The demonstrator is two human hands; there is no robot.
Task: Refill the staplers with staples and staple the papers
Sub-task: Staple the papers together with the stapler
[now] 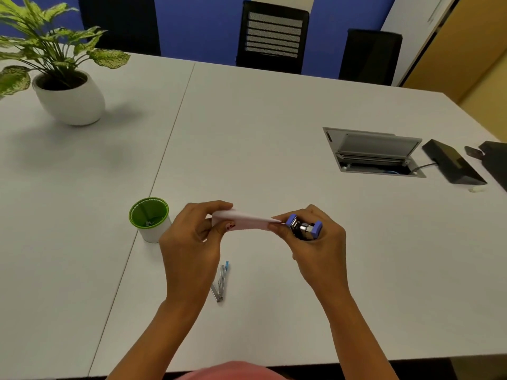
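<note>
No words, brands or numbers can be read anywhere. The pink paper (247,222) carries a small red printed mark (231,225) near its left end, too small and blurred to make out.

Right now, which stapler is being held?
The blue-ended stapler, gripped in the right hand against the pink paper. The other, a slim silver stapler with a blue tip, lies hinged open on the table, untouched.
</note>
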